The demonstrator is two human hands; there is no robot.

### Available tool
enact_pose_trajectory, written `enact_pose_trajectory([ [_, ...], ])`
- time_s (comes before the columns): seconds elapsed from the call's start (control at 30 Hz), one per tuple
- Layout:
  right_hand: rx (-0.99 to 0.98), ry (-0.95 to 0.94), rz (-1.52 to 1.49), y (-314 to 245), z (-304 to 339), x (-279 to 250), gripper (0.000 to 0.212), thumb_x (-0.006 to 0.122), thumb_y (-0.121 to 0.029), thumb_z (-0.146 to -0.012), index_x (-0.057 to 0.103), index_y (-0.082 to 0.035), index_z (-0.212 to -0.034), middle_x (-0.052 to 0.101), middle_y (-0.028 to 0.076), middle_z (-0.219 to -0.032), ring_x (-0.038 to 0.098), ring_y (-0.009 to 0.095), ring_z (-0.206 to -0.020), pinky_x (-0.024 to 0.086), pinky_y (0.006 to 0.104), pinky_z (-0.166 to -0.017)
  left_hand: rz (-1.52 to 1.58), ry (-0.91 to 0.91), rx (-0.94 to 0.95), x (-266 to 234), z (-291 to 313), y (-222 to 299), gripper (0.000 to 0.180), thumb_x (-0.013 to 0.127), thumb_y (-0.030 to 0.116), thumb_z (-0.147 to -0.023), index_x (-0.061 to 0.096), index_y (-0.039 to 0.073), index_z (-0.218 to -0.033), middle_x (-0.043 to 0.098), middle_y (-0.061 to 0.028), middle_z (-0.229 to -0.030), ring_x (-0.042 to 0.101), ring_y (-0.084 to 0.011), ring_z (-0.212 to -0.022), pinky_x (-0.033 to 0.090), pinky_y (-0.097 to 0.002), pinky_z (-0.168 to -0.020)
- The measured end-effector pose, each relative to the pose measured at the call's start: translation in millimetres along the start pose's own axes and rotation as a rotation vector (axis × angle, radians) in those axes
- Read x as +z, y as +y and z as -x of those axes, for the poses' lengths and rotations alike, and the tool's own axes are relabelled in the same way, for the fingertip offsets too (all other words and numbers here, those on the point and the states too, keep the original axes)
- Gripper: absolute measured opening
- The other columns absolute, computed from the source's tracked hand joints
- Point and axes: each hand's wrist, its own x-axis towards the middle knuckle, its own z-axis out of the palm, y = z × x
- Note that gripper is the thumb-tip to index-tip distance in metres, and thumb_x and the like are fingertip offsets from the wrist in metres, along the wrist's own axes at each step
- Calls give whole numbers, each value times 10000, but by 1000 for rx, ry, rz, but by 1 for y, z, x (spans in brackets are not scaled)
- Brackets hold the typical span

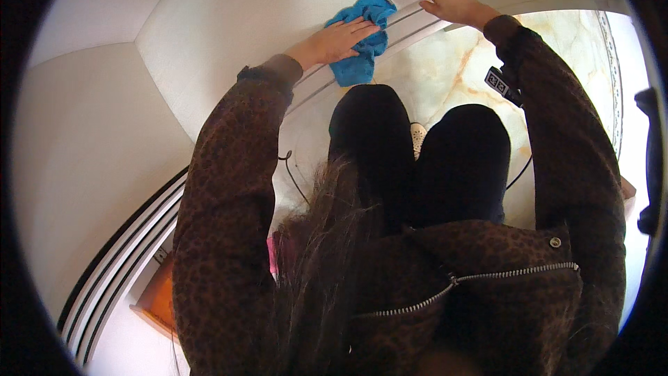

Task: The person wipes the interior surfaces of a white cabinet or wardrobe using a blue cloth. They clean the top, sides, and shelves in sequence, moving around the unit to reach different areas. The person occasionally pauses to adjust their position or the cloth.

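Observation:
My left hand (334, 40) holds a bunched blue cloth (362, 69) against the edge of a white panel (229, 35), its fingers laid over the folds. Parts of the cloth stick out above and below the fingers. Farther right, my right hand (452, 3) is empty, with fingers partly stretched and apart, close to the same ledge. Two grey grooves (403, 23) run along that ledge beneath the cloth.
My dark-clad knees (372, 125) are bent just below the ledge, over a marbled tile floor (445, 63). A small black device (502, 85) hangs beside my right sleeve. Dark-lined tracks (118, 271) curve along the lower left, near an orange-brown wooden object (156, 299).

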Motion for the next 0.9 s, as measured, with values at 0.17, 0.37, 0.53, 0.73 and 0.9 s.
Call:
enact_pose_trajectory([
  [0.17, -128, -62, 26, -5, -6, -22, 332, 568, -122, -900, 580, -63, -1227, 550, 137, -1279, 588, 346, -1089, 459, 409, -975, 90, 47, -42, -22, 51, -16, 684, 704, 108, -815, 400, 125, -1427, 368, -141, -1493, 377, -331, -1358, 348, -435, -1107],
  [0.37, 65, 5, 75, 0, -8, -20, 348, 578, -148, -914, 547, -74, -1253, 526, 143, -1324, 579, 357, -1102, 458, 413, -969, -47, 169, -614, -18, 177, -18, 625, 739, 82, -752, 481, 36, -1320, 485, -202, -1323, 493, -375, -1188, 406, -423, -1026],
  [0.53, -77, -144, -76, -12, -2, -15, 378, 586, -147, -920, 525, -56, -1282, 513, 157, -1321, 568, 365, -1118, 453, 403, -993, 99, 50, -371, -45, 135, -53, 549, 766, 84, -711, 510, 31, -1194, 560, -192, -1117, 538, -362, -1084, 441, -420, -937],
  [0.73, -7, 22, -116, -14, -11, -30, 358, 563, -121, -929, 529, -47, -1277, 515, 169, -1329, 570, 361, -1120, 467, 394, -970, 169, -68, -72, -38, -31, -33, 523, 757, 85, -716, 510, 25, -1173, 562, -196, -1128, 538, -370, -1086, 444, -428, -922],
  [0.9, 33, 50, -273, -5, -3, -14, 453, 611, -101, -841, 507, -11, -1273, 558, 211, -1212, 563, 390, -1098, 464, 412, -953, 120, 66, -88, -26, -128, -4, 565, 754, 122, -732, 511, 3, -1228, 560, -209, -1200, 515, -394, -1140, 430, -445, -968],
])
